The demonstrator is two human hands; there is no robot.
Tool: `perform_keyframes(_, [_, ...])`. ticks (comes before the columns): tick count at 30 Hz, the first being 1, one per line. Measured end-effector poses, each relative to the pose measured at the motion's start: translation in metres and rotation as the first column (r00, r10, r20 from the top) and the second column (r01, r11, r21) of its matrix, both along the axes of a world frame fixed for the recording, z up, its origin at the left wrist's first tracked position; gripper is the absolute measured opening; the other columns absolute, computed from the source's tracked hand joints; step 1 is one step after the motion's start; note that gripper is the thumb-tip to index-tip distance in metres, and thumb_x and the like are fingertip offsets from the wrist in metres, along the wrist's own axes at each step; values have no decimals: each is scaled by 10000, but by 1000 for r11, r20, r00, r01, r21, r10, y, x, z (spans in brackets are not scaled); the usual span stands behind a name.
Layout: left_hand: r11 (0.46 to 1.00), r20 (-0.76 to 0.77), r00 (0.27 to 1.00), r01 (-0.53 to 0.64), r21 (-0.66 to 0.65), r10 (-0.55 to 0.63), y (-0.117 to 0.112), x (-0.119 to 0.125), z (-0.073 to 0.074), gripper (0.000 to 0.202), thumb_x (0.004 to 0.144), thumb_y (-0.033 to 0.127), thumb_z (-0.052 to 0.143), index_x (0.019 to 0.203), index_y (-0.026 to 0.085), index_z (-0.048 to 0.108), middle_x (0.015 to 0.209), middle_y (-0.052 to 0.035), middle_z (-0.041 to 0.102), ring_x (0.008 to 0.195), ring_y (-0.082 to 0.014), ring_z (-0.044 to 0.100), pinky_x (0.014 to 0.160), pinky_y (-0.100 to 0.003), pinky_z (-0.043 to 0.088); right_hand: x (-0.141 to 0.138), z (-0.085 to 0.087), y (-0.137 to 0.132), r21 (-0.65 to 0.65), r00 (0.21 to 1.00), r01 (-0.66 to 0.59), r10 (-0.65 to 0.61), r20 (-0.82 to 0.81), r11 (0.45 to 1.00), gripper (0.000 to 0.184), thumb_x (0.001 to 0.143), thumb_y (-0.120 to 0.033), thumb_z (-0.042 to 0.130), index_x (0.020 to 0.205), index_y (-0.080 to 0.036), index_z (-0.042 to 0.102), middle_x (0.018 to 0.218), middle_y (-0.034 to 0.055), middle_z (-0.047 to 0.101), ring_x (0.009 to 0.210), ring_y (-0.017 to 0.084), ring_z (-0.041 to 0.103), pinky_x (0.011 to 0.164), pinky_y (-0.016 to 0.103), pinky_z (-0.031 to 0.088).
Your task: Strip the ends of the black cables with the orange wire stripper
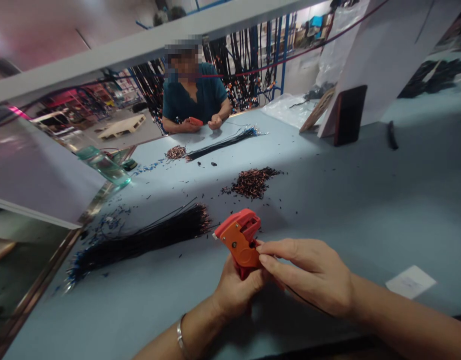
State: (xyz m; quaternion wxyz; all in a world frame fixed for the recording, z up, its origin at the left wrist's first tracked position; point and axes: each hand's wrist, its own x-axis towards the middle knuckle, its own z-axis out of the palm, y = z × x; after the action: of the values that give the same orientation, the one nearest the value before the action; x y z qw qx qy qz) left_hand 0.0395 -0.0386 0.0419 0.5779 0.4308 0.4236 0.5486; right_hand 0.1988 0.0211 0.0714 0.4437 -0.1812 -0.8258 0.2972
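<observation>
My left hand (238, 290) is wrapped round the handles of a red and orange wire stripper (238, 240), held upright above the table. Pinched in the fingers of my right hand (309, 272) is a thin black wire (309, 301), whose end is at the side of the stripper's head; the tip itself is hidden. The wire trails down below my right palm. Left of the stripper lies a thick bundle of black wires (147, 242), with bare copper ends to the right and blue ends to the left. Beyond it sits a pile of black and copper offcuts (253, 183).
Across the table (328, 210) a person (194, 100) holds a red tool (195, 121) near a smaller wire bundle (222, 143). A clear bottle (106, 166) lies at the left edge. A phone (350, 116) leans by a white post. A paper slip (410, 282) is at right.
</observation>
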Motion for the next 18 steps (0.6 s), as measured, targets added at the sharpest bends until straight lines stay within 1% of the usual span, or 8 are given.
perform_keyframes(3, [1000, -13, 1000, 9, 0, -9, 0, 1, 0, 236, 762, 377, 748, 904, 196, 696, 742, -25, 672, 675, -159, 595, 654, -268, 501, 0, 1, 1, 57, 1000, 7, -6, -13, 998, 210, 924, -155, 557, 1104, -189, 660, 926, 48, 781, 766, 125, 748, 749, 161, 599])
perform_keyframes(7, [1000, -23, 1000, 0, 15, 0, 0, 0, 0, 227, 753, 366, 754, 880, 184, 708, 749, -31, 659, 677, -159, 580, 651, -270, 502, -1, 0, 2, 131, 1000, -9, 10, -10, 991, 207, 939, -147, 537, 1108, -163, 654, 941, 78, 775, 793, 143, 748, 743, 191, 606])
perform_keyframes(11, [1000, -29, 1000, 7, 12, -6, 0, 1, 2, 205, 732, 349, 770, 837, 187, 702, 724, -23, 649, 666, -162, 575, 647, -274, 503, -3, -1, 1, 78, 1000, 18, -16, -23, 997, 180, 938, -170, 546, 1074, -187, 663, 896, 53, 775, 745, 138, 740, 695, 197, 609])
perform_keyframes(14, [1000, -17, 1000, -16, -9, 16, 1, 1, 2, 226, 697, 345, 796, 815, 186, 687, 703, -16, 644, 649, -162, 573, 638, -276, 501, -4, -1, 0, 43, 1000, 14, -14, -14, 999, 171, 942, -177, 546, 1063, -178, 667, 881, 54, 771, 730, 135, 736, 693, 194, 606])
perform_keyframes(17, [999, -18, 999, -46, -13, 46, 1, 1, -2, 260, 677, 360, 808, 807, 174, 682, 715, -19, 639, 647, -153, 561, 632, -268, 497, -3, -1, 1, 70, 1000, -7, 9, -19, 997, 188, 950, -153, 527, 1075, -169, 667, 905, 68, 769, 766, 137, 737, 719, 201, 607])
perform_keyframes(18, [998, -13, 998, -58, -15, 57, 1, 2, -2, 272, 666, 360, 815, 807, 171, 680, 717, -17, 636, 647, -148, 555, 630, -263, 497, -3, -1, 1, 101, 1000, -10, 13, -22, 995, 197, 952, -146, 520, 1082, -170, 666, 916, 72, 768, 780, 138, 737, 725, 206, 608])
